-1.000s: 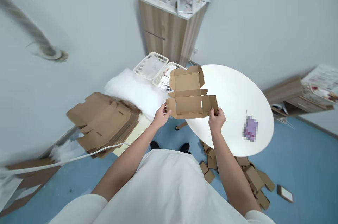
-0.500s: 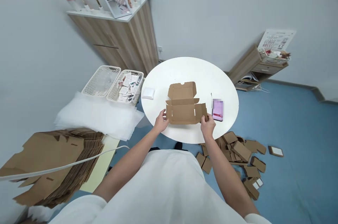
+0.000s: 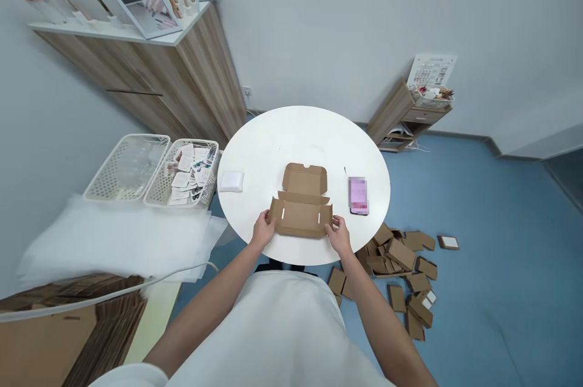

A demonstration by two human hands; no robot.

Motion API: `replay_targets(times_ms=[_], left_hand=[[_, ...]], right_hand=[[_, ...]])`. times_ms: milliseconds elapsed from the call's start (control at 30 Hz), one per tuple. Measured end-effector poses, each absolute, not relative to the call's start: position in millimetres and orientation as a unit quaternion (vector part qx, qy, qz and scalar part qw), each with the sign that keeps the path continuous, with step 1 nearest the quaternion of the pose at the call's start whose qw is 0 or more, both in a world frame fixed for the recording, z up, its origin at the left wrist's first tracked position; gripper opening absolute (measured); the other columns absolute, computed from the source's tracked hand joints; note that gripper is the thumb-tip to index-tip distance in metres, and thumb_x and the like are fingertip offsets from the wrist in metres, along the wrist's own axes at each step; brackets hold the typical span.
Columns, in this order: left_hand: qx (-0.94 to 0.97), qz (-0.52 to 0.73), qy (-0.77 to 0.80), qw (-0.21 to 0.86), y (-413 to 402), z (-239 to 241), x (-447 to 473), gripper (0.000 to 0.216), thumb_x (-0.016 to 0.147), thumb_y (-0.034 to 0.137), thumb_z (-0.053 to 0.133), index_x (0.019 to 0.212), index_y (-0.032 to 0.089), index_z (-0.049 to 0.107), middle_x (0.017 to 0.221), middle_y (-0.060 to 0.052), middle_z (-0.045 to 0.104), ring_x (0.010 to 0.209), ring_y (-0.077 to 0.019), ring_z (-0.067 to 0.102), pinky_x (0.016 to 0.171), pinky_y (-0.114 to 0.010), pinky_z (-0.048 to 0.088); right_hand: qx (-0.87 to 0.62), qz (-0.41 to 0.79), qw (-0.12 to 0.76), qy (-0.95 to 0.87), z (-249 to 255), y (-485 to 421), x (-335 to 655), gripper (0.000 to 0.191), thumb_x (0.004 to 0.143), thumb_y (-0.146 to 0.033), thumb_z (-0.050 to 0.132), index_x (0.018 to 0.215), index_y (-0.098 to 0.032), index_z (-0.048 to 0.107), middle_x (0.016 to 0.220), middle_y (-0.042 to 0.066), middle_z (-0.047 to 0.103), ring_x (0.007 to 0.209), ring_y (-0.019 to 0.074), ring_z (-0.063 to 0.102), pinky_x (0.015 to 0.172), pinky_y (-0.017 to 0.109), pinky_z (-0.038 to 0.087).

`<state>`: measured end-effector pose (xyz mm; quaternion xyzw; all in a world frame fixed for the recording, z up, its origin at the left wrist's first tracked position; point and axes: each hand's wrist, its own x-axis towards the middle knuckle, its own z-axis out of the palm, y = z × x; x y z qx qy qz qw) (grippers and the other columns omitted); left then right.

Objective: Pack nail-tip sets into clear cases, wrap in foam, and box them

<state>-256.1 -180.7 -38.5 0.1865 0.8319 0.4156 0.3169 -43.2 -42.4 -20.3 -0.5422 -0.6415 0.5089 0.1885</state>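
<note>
A brown cardboard box [image 3: 300, 218], partly folded, lies on the round white table [image 3: 291, 138] close to my body. Its lid panel is spread flat toward the far side, and its side flaps stand up. My left hand [image 3: 263, 229] grips the left side flap, fingers behind and thumb in front. At the opposite end my right hand [image 3: 338, 235] pinches the right side flap. A small white packet [image 3: 232, 181] rests on the table's left part. To the right lies a phone [image 3: 358, 195] with a pinkish, blurred screen.
Two white baskets [image 3: 157, 195] stand left of the table, one holding small printed cards. White foam sheets [image 3: 122, 241] and stacked flat cardboard [image 3: 104, 338] lie below them. Folded boxes [image 3: 403, 253] are heaped on the floor at right. A white cable [image 3: 150, 282] crosses the left side.
The box's right side flap, spread outward before, now stands up, as does the left one. My right hand has moved inward with it. The whole view has shifted.
</note>
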Motion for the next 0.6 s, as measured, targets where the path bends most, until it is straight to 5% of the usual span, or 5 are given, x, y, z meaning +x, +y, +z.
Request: replay_targets(times_ms=[233, 467, 600], left_hand=[[0.190, 0.335, 0.861, 0.332, -191, -31, -266, 0.068, 0.072, 0.049, 0.056, 0.124, 0.013, 0.032, 0.115, -0.019, 0.055, 0.103, -0.0266, 0.056, 0.081, -0.036, 0.043], [0.217, 0.269, 0.847, 0.403, -203, -26, -266, 0.071, 0.072, 0.050, 0.054, 0.125, 0.011, 0.028, 0.085, -0.011, 0.066, 0.093, -0.0260, 0.061, 0.073, -0.032, 0.042], [0.184, 0.284, 0.821, 0.460, -205, -19, -261, 0.073, 0.073, 0.046, 0.054, 0.129, 0.012, 0.022, 0.083, -0.007, 0.067, 0.068, -0.0202, 0.066, 0.071, -0.029, 0.043]], right_hand=[[-0.560, 0.396, 0.190, -0.702, -4, -24, -53, 0.063, 0.066, -0.038, 0.058, 0.123, -0.018, 0.040, 0.128, 0.013, 0.045, 0.120, 0.0262, 0.041, 0.098, 0.043, 0.034], [-0.556, 0.350, 0.164, -0.735, -5, -16, -65, 0.062, 0.070, -0.034, 0.053, 0.127, -0.016, 0.037, 0.129, 0.013, 0.044, 0.121, 0.0259, 0.037, 0.101, 0.043, 0.030], [-0.536, 0.308, 0.127, -0.776, -4, -1, -77, 0.058, 0.071, -0.033, 0.052, 0.126, -0.016, 0.040, 0.126, 0.012, 0.046, 0.120, 0.0268, 0.039, 0.099, 0.044, 0.031]])
